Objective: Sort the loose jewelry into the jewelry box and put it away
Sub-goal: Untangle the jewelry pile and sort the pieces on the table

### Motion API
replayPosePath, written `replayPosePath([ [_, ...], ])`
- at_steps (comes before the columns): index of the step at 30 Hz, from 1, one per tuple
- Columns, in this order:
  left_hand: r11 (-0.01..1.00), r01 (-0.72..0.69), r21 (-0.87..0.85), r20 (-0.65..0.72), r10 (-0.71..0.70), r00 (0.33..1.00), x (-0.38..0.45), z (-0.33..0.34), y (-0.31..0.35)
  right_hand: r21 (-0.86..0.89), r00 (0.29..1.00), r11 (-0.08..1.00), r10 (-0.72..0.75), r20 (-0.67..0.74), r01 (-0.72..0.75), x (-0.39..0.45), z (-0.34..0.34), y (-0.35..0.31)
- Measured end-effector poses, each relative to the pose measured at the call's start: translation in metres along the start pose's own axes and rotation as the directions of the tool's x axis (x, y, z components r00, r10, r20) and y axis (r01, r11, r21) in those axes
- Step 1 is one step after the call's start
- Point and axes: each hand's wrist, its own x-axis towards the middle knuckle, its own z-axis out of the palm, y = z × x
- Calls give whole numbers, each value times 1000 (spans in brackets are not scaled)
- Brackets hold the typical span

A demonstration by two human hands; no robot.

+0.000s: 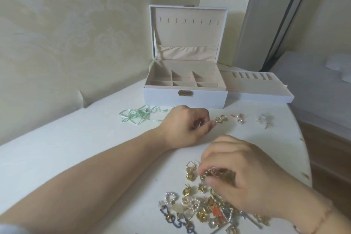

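Note:
A white jewelry box [185,99] stands open at the back of the table, its beige compartments bare. Its removable tray [260,89] lies to the right of it. A pile of loose jewelry [197,205], gold, pearl and orange pieces, lies near the front edge. My right hand [241,175] is over that pile, its fingertips pinching a gold piece [210,174]. My left hand [187,127] rests on the table with curled fingers, thumb and forefinger pinched together beside two gold rings [221,119]; whether it holds anything I cannot tell.
A green ribbon with beads [138,117] lies left of my left hand. A small red and silver earring [239,119] and a clear silver piece [265,119] lie in a row to the right. The round white table [76,157] ends at right; wall behind.

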Motion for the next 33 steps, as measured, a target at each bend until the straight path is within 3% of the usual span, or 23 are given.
replayPosePath([
  [9, 997, -64, 53, 55, 61, 997, -1, 1, -1, -86, 993, 995, -39, 114, 49, -12, 11, -19],
  [21, 996, -70, 57, 80, 66, 995, -1, 2, 0, -123, 992, 985, -118, 52, 124, -13, 20, -26],
  [26, 995, -79, 55, 78, 75, 994, -1, 2, 0, 69, 996, 994, -87, -13, 87, -10, 14, -29],
  [33, 999, -39, 17, 85, 38, 996, -1, 0, -1, 172, 997, 984, -43, -69, 54, 17, 11, -42],
])
